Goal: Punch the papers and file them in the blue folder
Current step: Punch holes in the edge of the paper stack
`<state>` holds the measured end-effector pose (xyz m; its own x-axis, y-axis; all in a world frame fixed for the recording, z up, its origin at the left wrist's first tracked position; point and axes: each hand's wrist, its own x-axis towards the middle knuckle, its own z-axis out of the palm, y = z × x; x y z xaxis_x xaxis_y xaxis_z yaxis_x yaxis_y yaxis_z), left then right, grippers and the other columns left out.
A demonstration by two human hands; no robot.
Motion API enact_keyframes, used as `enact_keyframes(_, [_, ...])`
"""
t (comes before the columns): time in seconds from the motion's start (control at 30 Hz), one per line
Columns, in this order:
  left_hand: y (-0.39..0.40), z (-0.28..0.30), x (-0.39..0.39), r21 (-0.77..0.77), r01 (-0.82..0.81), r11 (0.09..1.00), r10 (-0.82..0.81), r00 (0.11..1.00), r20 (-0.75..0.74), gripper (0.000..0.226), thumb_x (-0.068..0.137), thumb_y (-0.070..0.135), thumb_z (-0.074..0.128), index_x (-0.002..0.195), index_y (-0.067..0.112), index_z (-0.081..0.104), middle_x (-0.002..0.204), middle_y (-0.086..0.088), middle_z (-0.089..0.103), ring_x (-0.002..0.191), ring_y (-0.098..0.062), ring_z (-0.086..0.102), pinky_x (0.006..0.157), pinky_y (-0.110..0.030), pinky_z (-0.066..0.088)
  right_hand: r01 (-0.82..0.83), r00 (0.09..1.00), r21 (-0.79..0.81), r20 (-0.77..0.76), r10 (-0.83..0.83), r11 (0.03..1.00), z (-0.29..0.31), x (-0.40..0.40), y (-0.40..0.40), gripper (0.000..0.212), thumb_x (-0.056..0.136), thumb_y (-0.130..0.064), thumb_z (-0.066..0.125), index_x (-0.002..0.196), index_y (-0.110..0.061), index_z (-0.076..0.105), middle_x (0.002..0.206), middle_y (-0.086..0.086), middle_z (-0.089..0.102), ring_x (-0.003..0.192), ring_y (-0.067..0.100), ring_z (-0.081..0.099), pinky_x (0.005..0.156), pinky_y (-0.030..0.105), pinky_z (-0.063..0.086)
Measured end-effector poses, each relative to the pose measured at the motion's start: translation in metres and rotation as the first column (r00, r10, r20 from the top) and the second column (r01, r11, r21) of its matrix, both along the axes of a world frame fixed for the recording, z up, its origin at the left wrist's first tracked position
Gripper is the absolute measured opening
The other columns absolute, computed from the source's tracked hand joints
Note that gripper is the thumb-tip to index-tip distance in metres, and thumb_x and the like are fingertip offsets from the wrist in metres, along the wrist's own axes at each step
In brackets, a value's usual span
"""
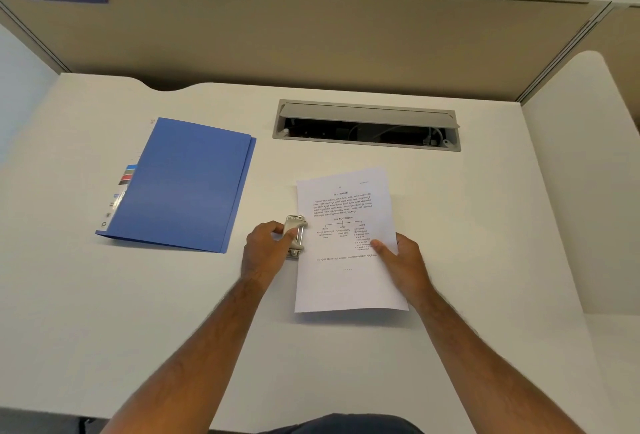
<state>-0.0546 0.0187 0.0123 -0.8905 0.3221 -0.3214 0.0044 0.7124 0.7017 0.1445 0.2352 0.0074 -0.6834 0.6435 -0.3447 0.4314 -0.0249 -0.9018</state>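
Note:
Printed white papers (346, 281) lie on the desk in front of me, text upside down from my side. Their left edge sits in the jaws of a small metal hole punch (295, 236). My left hand (265, 252) grips the punch from the left, fingers wrapped over its lever. My right hand (401, 260) holds the papers at their right edge, thumb on top of the sheet. The blue folder (183, 184) lies closed on the desk to the left, apart from both hands, with a label strip showing along its left side.
The white desk (104, 312) is enclosed by a beige partition (311, 35) at the back and a white side panel (581, 174) on the right. An open cable tray (367, 127) is set into the desk behind the papers.

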Motion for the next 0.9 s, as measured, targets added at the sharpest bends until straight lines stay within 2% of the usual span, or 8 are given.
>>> enact_keyframes(0.23, [0.002, 0.003, 0.002, -0.001, -0.008, 1.0, 0.008, 1.0, 0.004, 0.027, 0.093, 0.048, 0.071, 0.094, 0.021, 0.071, 0.093, 0.007, 0.071, 0.081, -0.01, 0.066, 0.062, -0.021, 0.047, 0.004, 1.0, 0.008, 0.018, -0.004, 1.0, 0.0, 0.004, -0.001, 0.019, 0.098, -0.031, 0.071, 0.116, -0.025, 0.073, 0.106, -0.021, 0.078, 0.096, 0.001, 0.075, 0.084, 0.027, 0.059])
enact_keyframes(0.33, [0.002, 0.003, 0.001, -0.003, -0.015, 1.0, 0.015, 1.0, 0.005, 0.028, 0.093, 0.048, 0.072, 0.096, 0.02, 0.072, 0.096, 0.006, 0.071, 0.083, -0.009, 0.065, 0.063, -0.021, 0.046, -0.017, 1.0, 0.036, -0.009, 0.018, 0.999, 0.0, 0.006, -0.007, 0.02, 0.1, -0.028, 0.068, 0.12, -0.027, 0.07, 0.11, -0.025, 0.075, 0.101, -0.003, 0.072, 0.085, 0.017, 0.055])
enact_keyframes(0.43, [0.0, 0.004, 0.0, -0.002, -0.014, 1.0, 0.014, 1.0, 0.016, 0.028, 0.092, 0.049, 0.072, 0.095, 0.021, 0.072, 0.096, 0.007, 0.072, 0.083, -0.01, 0.066, 0.064, -0.022, 0.048, -0.008, 1.0, 0.049, -0.011, 0.009, 0.999, -0.002, 0.007, -0.01, 0.027, 0.101, -0.028, 0.067, 0.127, -0.022, 0.068, 0.117, -0.016, 0.075, 0.104, 0.001, 0.072, 0.088, 0.023, 0.056])
enact_keyframes(0.53, [0.0, 0.003, -0.001, 0.0, -0.015, 1.0, 0.015, 1.0, 0.02, 0.028, 0.091, 0.05, 0.073, 0.094, 0.023, 0.072, 0.095, 0.008, 0.072, 0.083, -0.01, 0.067, 0.068, -0.025, 0.052, -0.004, 1.0, 0.056, -0.009, 0.005, 0.998, -0.001, 0.008, -0.012, 0.024, 0.101, -0.028, 0.066, 0.125, -0.025, 0.068, 0.115, -0.018, 0.075, 0.103, -0.002, 0.071, 0.084, 0.017, 0.054])
enact_keyframes(0.63, [0.001, 0.004, 0.0, 0.003, -0.016, 1.0, 0.016, 1.0, 0.027, 0.028, 0.091, 0.05, 0.072, 0.093, 0.023, 0.072, 0.093, 0.009, 0.072, 0.083, -0.01, 0.068, 0.065, -0.024, 0.051, 0.002, 1.0, 0.069, -0.006, -0.002, 0.998, 0.001, 0.008, -0.011, 0.02, 0.101, -0.029, 0.066, 0.121, -0.027, 0.068, 0.114, -0.02, 0.074, 0.1, -0.005, 0.071, 0.082, 0.015, 0.053])
enact_keyframes(0.8, [0.002, 0.005, 0.0, -0.002, -0.016, 1.0, 0.016, 1.0, 0.025, 0.029, 0.092, 0.05, 0.072, 0.094, 0.021, 0.072, 0.092, 0.007, 0.072, 0.08, -0.011, 0.068, 0.063, -0.023, 0.049, 0.013, 1.0, 0.047, -0.021, -0.012, 0.999, 0.002, 0.007, -0.013, 0.022, 0.101, -0.027, 0.067, 0.122, -0.022, 0.07, 0.113, -0.018, 0.075, 0.098, -0.004, 0.072, 0.079, 0.01, 0.053])
enact_keyframes(0.9, [0.002, 0.005, 0.0, -0.011, -0.008, 1.0, 0.008, 1.0, 0.021, 0.031, 0.093, 0.05, 0.071, 0.094, 0.019, 0.07, 0.09, 0.005, 0.071, 0.079, -0.011, 0.067, 0.063, -0.022, 0.049, 0.026, 0.999, 0.02, -0.026, -0.026, 0.999, 0.0, 0.005, -0.02, 0.021, 0.101, -0.027, 0.067, 0.121, -0.022, 0.07, 0.111, -0.016, 0.077, 0.097, -0.001, 0.073, 0.077, 0.012, 0.054])
